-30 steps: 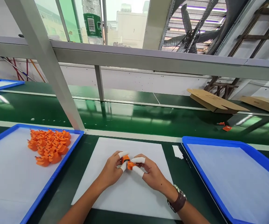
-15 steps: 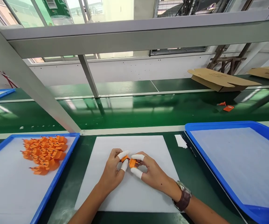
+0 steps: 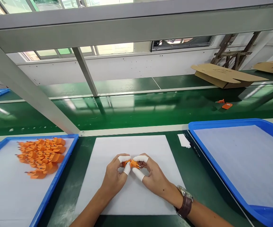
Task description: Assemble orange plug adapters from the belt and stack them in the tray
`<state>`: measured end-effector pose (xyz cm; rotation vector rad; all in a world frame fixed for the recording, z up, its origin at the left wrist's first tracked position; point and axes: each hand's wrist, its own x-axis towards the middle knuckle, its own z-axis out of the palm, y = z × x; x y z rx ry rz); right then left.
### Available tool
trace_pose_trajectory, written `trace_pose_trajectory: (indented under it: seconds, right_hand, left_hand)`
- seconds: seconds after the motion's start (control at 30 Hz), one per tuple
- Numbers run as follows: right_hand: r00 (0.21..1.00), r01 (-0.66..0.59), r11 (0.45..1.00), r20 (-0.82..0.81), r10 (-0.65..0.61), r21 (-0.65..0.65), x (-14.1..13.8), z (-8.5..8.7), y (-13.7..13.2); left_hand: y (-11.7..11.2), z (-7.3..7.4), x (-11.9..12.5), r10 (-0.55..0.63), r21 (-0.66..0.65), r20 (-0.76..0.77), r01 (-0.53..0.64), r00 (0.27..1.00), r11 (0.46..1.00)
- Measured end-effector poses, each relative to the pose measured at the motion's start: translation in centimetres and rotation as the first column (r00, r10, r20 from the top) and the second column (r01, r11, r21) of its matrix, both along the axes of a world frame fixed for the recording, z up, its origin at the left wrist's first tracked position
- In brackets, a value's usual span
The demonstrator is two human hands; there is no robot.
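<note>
Over a white sheet (image 3: 124,201) on the green table, both hands meet at a small orange plastic part (image 3: 133,164) with dark metal pins at its right end. My left hand (image 3: 116,175) pinches its left end between thumb and index finger. From the other side, my right hand (image 3: 154,176) grips it with thumb and index finger; its pins show between them. White finger cots cover the thumbs and index fingers. What exactly the part is, I cannot tell, as the fingertips hide much of it. A watch is on my right wrist.
On the left, a blue-rimmed tray (image 3: 53,186) holds a pile of orange parts (image 3: 41,154). To the right stands another blue tray (image 3: 221,176) lined with white paper. Beyond are a metal frame (image 3: 136,26), orange pieces (image 3: 226,105) on the green surface and a cardboard box (image 3: 226,75).
Two orange pieces, apart with a red bit between them, have come together between my fingertips. My hands have drawn slightly closer. The camera view has tilted a little.
</note>
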<state>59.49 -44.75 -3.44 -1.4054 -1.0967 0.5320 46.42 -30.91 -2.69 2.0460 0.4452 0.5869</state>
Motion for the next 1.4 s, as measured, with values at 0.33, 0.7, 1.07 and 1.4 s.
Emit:
trace_pose_trajectory:
  seconds: [0.33, 0.7, 1.07, 1.4]
  right_hand:
    - [0.993, 0.104, 0.990, -0.051, -0.109, -0.096, 0.9, 0.0, 0.2]
    - [0.997, 0.069, 0.988, 0.036, -0.065, -0.140, 0.4, -0.2, 0.0]
    - [0.999, -0.011, 0.988, -0.049, 0.004, -0.152, 0.9, -0.5, 0.3]
    - [0.994, -0.098, 0.971, -0.078, 0.083, -0.218, 2.8, 1.1, 0.2]
  left_hand:
    - [0.8, -0.6, -0.5, -0.095, -0.019, -0.068, 0.094, 0.993, 0.995]
    - [-0.1, -1.2, 0.1, -0.039, 0.338, -0.020, 0.044, 0.999, 0.940]
    - [0.0, -1.8, 0.6, -0.045, 0.404, 0.047, 0.022, 0.998, 0.915]
    - [0.5, -0.5, 0.5, -0.141, 0.407, -0.095, 0.168, 0.985, 0.898]
